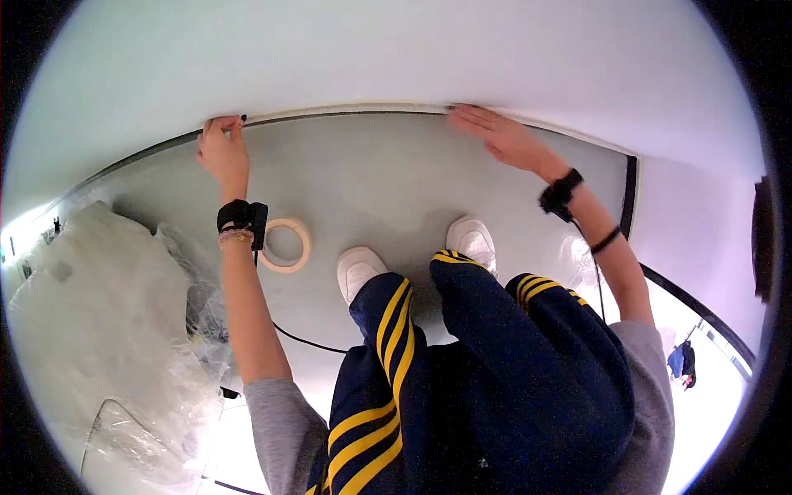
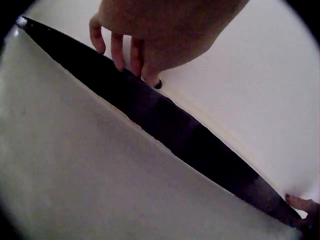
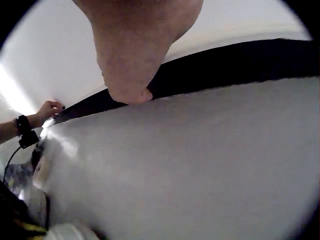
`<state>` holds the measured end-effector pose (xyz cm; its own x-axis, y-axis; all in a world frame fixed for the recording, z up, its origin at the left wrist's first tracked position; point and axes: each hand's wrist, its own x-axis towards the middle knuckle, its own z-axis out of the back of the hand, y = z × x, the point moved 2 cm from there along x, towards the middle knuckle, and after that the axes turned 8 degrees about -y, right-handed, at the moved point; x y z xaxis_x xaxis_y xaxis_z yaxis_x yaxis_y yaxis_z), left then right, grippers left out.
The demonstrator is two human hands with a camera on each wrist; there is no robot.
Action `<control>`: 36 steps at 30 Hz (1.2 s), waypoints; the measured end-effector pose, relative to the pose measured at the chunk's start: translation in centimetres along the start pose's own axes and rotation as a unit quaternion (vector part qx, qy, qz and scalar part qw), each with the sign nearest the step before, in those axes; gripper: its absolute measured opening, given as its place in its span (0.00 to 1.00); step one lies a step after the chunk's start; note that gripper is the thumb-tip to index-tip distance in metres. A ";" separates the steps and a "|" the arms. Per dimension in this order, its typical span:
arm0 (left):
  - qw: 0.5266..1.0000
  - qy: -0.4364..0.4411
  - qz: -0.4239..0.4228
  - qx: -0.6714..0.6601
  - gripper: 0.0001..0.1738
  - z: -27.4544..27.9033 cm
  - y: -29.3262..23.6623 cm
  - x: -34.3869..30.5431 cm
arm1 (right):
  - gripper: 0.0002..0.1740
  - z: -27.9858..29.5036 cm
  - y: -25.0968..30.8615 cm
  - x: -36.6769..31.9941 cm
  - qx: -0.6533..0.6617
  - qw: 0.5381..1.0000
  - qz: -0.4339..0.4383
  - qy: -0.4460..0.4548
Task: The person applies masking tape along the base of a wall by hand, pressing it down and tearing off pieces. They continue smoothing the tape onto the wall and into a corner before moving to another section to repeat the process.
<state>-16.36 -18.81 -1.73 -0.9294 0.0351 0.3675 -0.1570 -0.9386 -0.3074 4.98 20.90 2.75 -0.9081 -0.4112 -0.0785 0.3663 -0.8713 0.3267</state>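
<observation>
Pale wall point(image 1: 396, 58), hands point(image 1: 224, 157) at black strip point(image 2: 175, 130)

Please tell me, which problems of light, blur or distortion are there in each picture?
Head view: fisheye bending, black borders, washed-out white patches at lower left and lower right. Left wrist view: dim and soft, left hand shaded, dark strip nearly without detail. Right wrist view: glare at the left edge, right hand shaded and soft.
</observation>
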 end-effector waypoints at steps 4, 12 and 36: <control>0.999 0.014 0.015 -0.046 0.07 -1.2 1.2 0.4 | 0.46 2.2 -3.7 -8.3 -0.008 0.993 -0.110 0.038; 0.991 0.021 0.009 -0.131 0.07 -0.8 1.8 0.3 | 0.44 3.2 -6.6 -15.6 -0.138 0.983 -0.121 0.020; 0.912 0.042 0.196 -0.357 0.14 9.0 0.6 -12.6 | 0.37 -5.6 13.2 24.7 -0.032 0.970 0.195 -0.143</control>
<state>-1.70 -22.97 1.36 -0.9785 -0.2010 0.0463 0.0439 -0.4225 -0.9053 -11.46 -2.28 -0.12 -0.7142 -0.6292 0.3067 0.6962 -0.6838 0.2184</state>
